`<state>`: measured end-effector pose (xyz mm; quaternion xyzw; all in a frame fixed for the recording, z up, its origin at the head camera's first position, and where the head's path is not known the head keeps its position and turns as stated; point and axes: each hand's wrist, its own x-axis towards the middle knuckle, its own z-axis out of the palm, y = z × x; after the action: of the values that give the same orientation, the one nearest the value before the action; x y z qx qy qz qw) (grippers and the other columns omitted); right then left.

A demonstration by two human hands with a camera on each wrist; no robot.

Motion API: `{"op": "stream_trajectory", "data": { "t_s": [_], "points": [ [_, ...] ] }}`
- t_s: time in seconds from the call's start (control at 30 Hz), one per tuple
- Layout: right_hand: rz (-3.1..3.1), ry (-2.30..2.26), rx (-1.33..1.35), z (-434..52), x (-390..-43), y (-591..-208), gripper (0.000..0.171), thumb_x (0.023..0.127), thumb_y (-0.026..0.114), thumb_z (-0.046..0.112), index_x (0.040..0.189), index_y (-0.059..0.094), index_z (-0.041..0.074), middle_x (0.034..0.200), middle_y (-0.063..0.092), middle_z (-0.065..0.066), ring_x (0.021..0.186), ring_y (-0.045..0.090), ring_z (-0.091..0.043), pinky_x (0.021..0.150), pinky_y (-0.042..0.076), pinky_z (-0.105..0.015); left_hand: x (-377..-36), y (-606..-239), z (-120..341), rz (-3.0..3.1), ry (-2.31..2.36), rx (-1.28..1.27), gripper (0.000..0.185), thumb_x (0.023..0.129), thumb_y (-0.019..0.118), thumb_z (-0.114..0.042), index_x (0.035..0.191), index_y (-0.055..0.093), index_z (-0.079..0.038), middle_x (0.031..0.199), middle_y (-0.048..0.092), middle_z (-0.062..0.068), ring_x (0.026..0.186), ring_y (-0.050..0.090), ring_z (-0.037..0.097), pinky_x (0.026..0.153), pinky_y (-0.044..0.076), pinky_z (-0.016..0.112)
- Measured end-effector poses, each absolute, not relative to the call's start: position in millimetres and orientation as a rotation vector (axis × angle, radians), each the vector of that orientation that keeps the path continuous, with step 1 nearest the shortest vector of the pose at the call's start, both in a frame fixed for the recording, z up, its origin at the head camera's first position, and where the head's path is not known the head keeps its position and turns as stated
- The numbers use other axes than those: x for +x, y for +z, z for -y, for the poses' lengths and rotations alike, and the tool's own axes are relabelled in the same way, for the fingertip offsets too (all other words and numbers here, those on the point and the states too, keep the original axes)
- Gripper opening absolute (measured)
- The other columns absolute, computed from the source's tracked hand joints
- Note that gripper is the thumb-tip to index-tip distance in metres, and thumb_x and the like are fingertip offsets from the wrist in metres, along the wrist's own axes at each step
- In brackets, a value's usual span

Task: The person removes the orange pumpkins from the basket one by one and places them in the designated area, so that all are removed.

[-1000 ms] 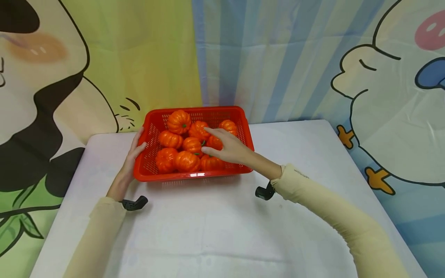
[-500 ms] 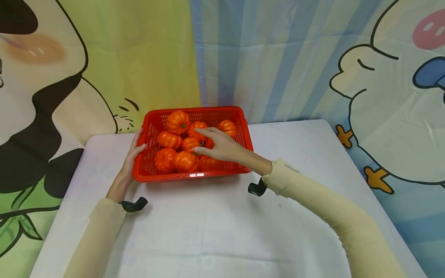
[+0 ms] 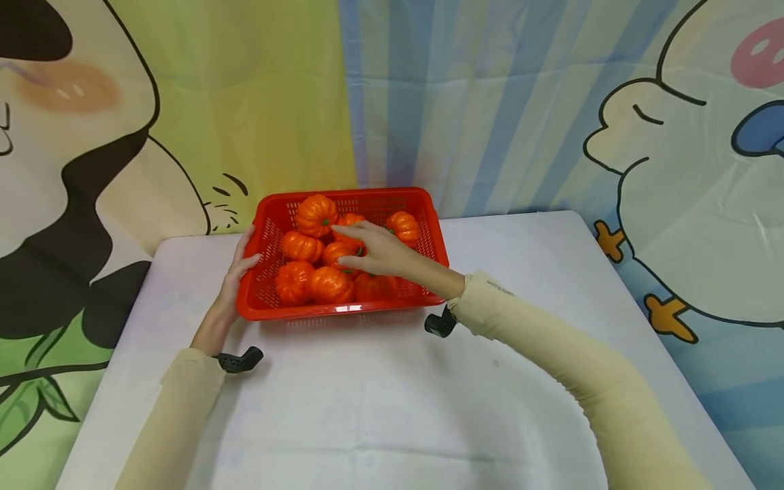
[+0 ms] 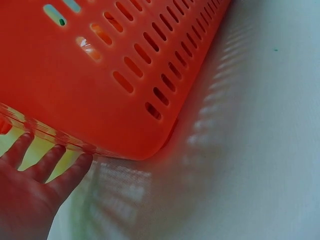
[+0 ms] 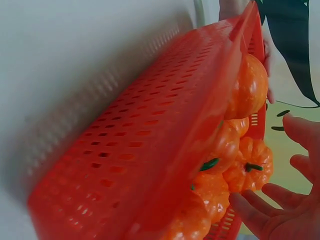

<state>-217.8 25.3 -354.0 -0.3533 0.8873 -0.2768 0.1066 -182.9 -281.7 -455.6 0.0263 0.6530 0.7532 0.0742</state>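
Note:
A red plastic basket (image 3: pixel 297 314) with slotted walls holds several small orange pumpkins (image 3: pixel 316 215) with green stems. Along its left end rests my left hand (image 3: pixel 231 284), thumb at the rim. The left wrist view shows that hand's straight fingers (image 4: pixel 66 176) against the outer wall. Over the middle of the basket hovers my right hand (image 3: pixel 387 253), thumb and fingers spread above the pumpkins and nothing held. In the right wrist view its fingers (image 5: pixel 285 195) are apart, close to a stemmed pumpkin (image 5: pixel 250 167). Some pumpkins are hidden beneath the right hand.
The basket stands near the back edge of a table with a white cloth (image 3: pixel 367 395). A cartoon-printed curtain (image 3: pixel 514 102) hangs right behind it. Black wrist cameras (image 3: pixel 441 322) stick out below both wrists.
My right hand has moved left over the basket, uncovering the pumpkin at the back right. My left hand stays at the basket's left end. The pumpkins and basket look unmoved.

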Motion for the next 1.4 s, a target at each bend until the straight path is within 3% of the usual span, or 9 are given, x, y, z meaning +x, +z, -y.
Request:
{"op": "stream_trajectory", "data": {
  "t_s": [0.27,0.5,0.73,1.0,1.2,1.4],
  "points": [
    [-2.638,-0.729,-1.028,-6,-232,-345,0.067,0.093,0.064,0.034,0.151,0.035,0.019,0.149,0.045,-0.008,0.141,0.037,-0.023,0.110,0.040,-0.042,-182,-455,282,-1.965,2.256,0.086,0.059,0.102,0.030,-0.024,0.153,0.006,-0.044,0.163,0.001,-0.008,0.144,0.015,0.018,0.116,0.024,0.033],
    [-2.682,-0.677,-0.986,9,-248,-337,0.066,0.093,0.063,0.035,0.151,0.035,0.018,0.151,0.042,-0.008,0.143,0.035,-0.024,0.114,0.036,-0.041,-183,-456,282,-1.965,2.268,0.089,0.059,0.102,0.030,-0.023,0.153,0.006,-0.043,0.163,0.001,-0.007,0.143,0.017,0.018,0.109,0.032,0.024],
    [-2.694,-0.678,-0.960,15,-263,-342,0.062,0.094,0.062,0.034,0.149,0.039,0.017,0.151,0.041,-0.010,0.141,0.038,-0.026,0.114,0.037,-0.040,-184,-459,282,-1.966,2.263,0.087,0.059,0.102,0.027,-0.022,0.153,0.005,-0.043,0.163,0.001,-0.007,0.144,0.016,0.018,0.117,0.023,0.033],
    [-2.681,-0.708,-0.894,23,-272,-343,0.067,0.094,0.061,0.037,0.151,0.033,0.019,0.156,0.035,-0.005,0.146,0.031,-0.024,0.117,0.033,-0.041,-184,-457,283,-1.993,2.242,0.076,0.059,0.102,0.029,-0.025,0.153,0.006,-0.044,0.163,0.001,-0.007,0.144,0.017,0.018,0.116,0.027,0.030],
    [-2.683,-0.728,-0.903,30,-276,-346,0.066,0.093,0.063,0.036,0.150,0.036,0.017,0.154,0.038,-0.006,0.143,0.035,-0.025,0.115,0.035,-0.041,-183,-457,282,-1.993,2.231,0.074,0.059,0.102,0.029,-0.026,0.153,0.005,-0.045,0.163,0.000,-0.007,0.144,0.016,0.019,0.116,0.027,0.031],
    [-2.680,-0.742,-0.871,34,-281,-348,0.066,0.092,0.064,0.036,0.150,0.037,0.016,0.154,0.039,-0.006,0.143,0.034,-0.025,0.116,0.033,-0.041,-184,-457,282,-1.995,2.234,0.068,0.060,0.101,0.030,-0.027,0.153,0.006,-0.045,0.163,0.000,-0.008,0.145,0.014,0.020,0.122,0.018,0.040]
  ]
}}
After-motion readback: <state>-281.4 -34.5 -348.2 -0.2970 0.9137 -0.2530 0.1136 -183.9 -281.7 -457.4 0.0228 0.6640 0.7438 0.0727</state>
